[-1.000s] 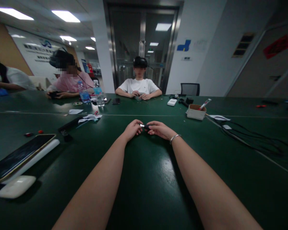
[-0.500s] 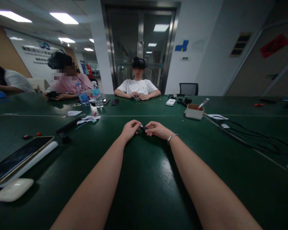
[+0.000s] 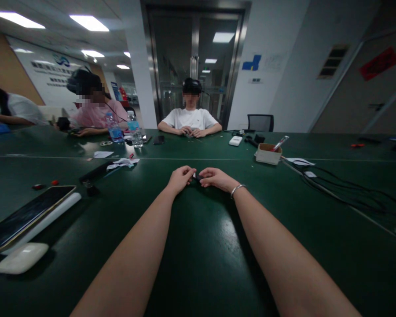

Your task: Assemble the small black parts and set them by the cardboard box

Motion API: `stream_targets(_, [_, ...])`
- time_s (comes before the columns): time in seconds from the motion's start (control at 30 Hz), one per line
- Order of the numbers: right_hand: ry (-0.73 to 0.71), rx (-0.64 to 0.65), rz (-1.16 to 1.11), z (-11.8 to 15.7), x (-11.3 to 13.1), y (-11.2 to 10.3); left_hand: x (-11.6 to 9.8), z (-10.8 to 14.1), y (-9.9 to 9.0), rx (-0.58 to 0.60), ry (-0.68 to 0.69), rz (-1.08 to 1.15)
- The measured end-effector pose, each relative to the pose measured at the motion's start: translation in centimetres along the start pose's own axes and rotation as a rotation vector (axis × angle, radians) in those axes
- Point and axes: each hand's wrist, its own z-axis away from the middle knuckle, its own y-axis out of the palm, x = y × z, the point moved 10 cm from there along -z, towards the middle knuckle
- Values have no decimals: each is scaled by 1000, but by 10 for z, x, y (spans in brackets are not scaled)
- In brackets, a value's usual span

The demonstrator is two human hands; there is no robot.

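Small dark piece (image 3: 199, 178) with a bright end, one, pinched between the fingertips of the left hand (image 3: 181, 179) and right hand (image 3: 218, 178), over the green table (image 3: 198, 246); liable to drop should either hold slacken or pull unevenly; ends finger-covered, exact shape too small to tell.

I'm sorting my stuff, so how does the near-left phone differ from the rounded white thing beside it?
The phone is long and straight-edged, while the white thing is shorter and rounded. The phone shows a dark, glossy screen; the white thing is plain and pale. Both are at the left of the table.
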Motion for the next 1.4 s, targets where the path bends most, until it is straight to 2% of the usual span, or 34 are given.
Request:
stream_targets(0.2, [39, -8, -37, 1, -3, 1, 9, -2, 0, -3, -44, 161])
stream_targets(0.37, [32, -30, -60, 2, -2, -1, 8, -1, 0, 9, -67, 229])
stream_targets(0.87, [27, -68, -117, 4, -1, -6, -3, 4, 3, 57, -44, 225])
stream_targets(1.17, [10, -72, -42, 0, 0, -4, 5, -1, 2, 33, -32, 87])
stream_targets(1.4, [-12, -37, 17, 1, 4, 0, 4, -1, 1, 31, -15, -216])
